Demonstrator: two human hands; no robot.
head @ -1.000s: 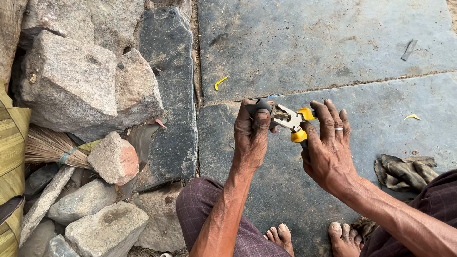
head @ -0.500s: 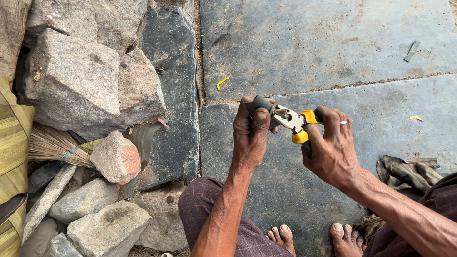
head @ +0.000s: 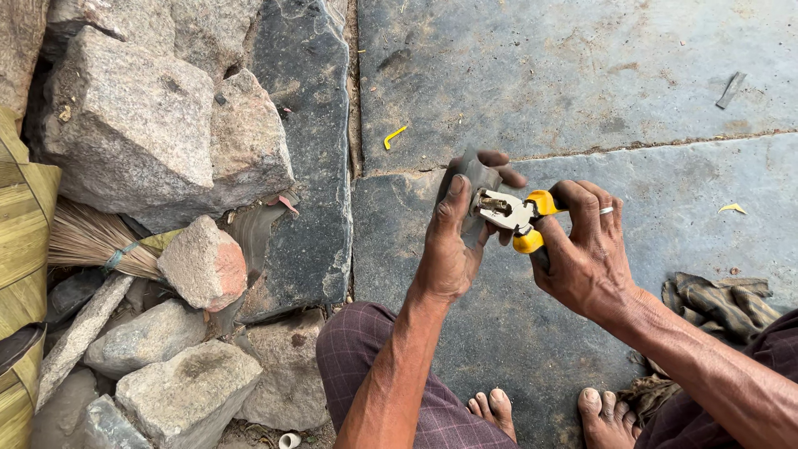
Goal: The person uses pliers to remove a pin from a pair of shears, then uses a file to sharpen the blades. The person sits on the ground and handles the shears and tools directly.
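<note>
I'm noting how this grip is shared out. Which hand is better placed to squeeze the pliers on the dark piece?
Right. The right hand is wrapped around the yellow handles of the pliers, so it can likely squeeze at once. The left hand grips the dark piece at the plier jaws, steadying it.

An outdoor yard or rough work spot beside a dwelling, not a fitted workshop: the ground is large grey stone slabs (head: 582, 83) with dirt-filled joints. On the left lie piled rough rocks (head: 133, 125) and a straw broom (head: 91, 241); a crumpled rag (head: 719, 303) lies near right.
</note>
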